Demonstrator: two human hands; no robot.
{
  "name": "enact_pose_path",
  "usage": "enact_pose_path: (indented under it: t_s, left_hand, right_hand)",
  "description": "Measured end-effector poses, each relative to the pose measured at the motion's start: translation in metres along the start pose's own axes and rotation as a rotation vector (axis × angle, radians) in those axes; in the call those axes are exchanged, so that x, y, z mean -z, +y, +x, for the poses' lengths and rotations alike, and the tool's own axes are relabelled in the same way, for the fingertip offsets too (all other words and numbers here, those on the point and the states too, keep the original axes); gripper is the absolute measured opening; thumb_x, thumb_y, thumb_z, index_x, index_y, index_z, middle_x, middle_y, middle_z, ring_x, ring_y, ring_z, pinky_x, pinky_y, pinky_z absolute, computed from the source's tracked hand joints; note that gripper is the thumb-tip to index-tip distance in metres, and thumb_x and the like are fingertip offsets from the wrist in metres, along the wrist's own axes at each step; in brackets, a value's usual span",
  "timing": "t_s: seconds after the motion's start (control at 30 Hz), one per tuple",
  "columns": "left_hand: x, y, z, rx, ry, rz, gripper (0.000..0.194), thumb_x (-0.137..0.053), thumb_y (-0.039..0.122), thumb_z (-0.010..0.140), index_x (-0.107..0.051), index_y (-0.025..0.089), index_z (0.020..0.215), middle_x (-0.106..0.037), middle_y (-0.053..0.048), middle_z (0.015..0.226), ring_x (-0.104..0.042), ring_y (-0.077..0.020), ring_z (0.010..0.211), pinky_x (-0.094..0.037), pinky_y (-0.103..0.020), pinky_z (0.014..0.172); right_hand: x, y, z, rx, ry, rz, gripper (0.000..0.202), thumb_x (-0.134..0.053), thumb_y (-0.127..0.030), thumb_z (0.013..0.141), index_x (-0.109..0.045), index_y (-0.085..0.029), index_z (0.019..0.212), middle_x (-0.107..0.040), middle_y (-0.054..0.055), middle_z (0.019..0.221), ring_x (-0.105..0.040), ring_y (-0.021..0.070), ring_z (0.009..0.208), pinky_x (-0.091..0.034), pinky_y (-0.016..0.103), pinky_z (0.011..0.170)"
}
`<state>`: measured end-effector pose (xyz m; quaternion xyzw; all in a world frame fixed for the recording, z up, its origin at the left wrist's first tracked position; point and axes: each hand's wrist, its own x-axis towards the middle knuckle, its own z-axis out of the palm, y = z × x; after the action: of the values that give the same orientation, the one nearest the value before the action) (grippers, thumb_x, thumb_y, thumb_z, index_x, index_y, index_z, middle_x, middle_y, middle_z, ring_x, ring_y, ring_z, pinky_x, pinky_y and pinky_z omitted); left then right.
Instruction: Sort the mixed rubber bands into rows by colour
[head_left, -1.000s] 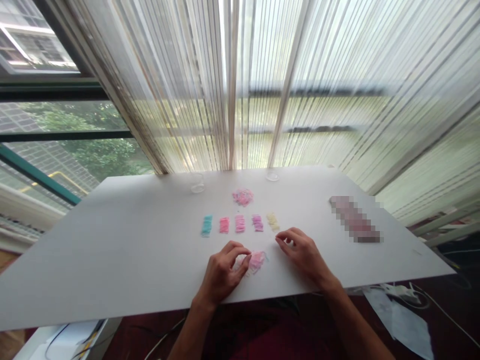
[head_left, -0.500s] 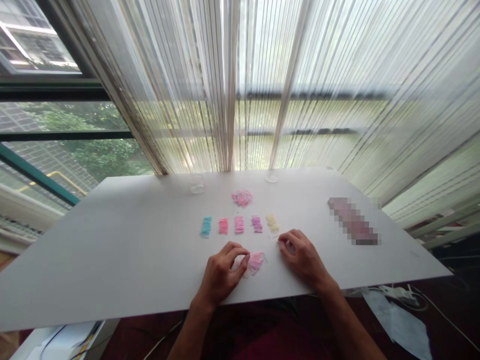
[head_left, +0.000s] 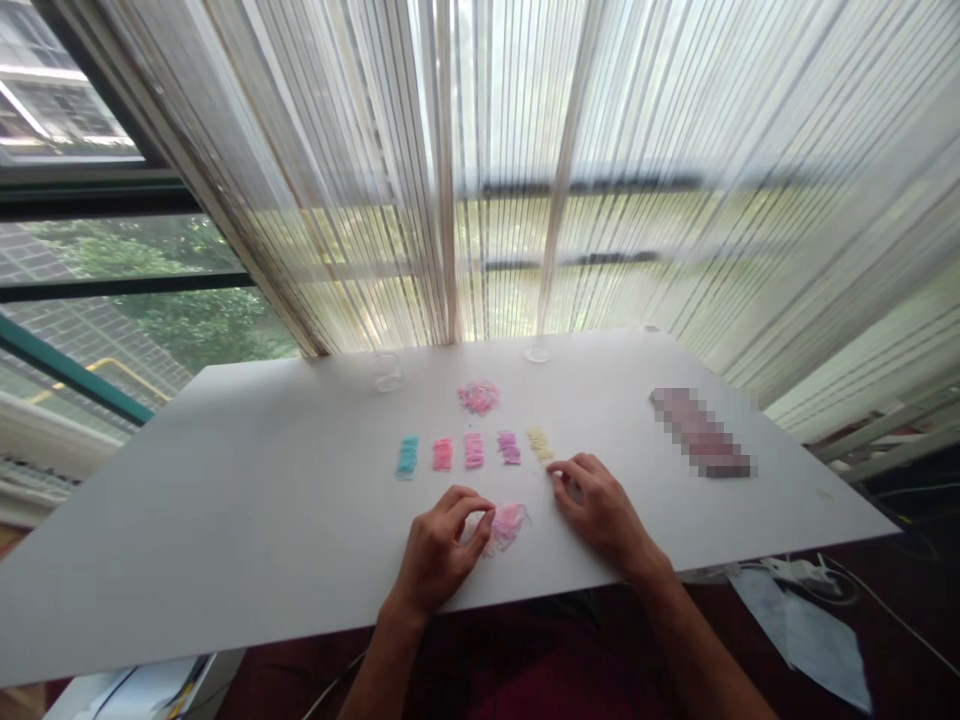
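Observation:
Several small coloured stacks lie in a row on the white table: teal [head_left: 407,457], coral [head_left: 442,454], pink [head_left: 474,450], purple [head_left: 509,448] and pale yellow [head_left: 539,446]. My right hand [head_left: 596,505] is at the near end of the yellow stack, thumb and index finger pinched; what is between them is too small to name. Beside a loose pink pile [head_left: 510,524], my left hand [head_left: 448,540] has its thumb and index fingertips together, and anything between them is too small to tell. Behind the row sits another pink, mixed pile [head_left: 478,397].
Two clear round containers stand near the back edge of the white table [head_left: 225,520], one at left [head_left: 388,378] and one at right [head_left: 536,355]. A blurred-out dark pink object [head_left: 701,432] lies on the right. String curtains hang behind the table.
My right hand has moved slightly left, to the near end of the yellow stack. My left hand stays beside the loose pile. The whole view has shifted a little.

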<state>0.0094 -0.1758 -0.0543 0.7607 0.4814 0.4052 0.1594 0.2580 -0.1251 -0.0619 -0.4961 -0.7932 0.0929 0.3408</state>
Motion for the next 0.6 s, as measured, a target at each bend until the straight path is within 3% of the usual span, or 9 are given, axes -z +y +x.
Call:
enact_pose_path:
  t_s: [0.4,0.6]
  left_hand:
    - [0.0,0.0,0.001,0.006,-0.009,-0.016,0.015,-0.058,0.028,0.098,-0.071,0.021,0.097,-0.068,-0.003,0.095,-0.054,-0.0077,0.06,-0.048,-0.019,0.058]
    - [0.016,-0.004,-0.003,0.061,-0.031,0.07,0.016,-0.058,0.027,0.096,-0.071,0.023,0.103,-0.069,-0.003,0.1,-0.057,-0.0092,0.06,-0.053,-0.023,0.063]
  right_hand:
    - [0.001,0.002,0.0,-0.009,0.003,0.031,0.019,-0.052,-0.016,0.094,-0.068,-0.02,0.103,-0.064,0.006,0.088,-0.062,0.0227,0.083,-0.054,0.038,0.079]
    - [0.006,-0.005,0.0,0.015,0.031,0.129,0.014,-0.054,-0.018,0.093,-0.067,-0.021,0.093,-0.063,0.004,0.081,-0.061,0.02,0.076,-0.054,0.035,0.074]
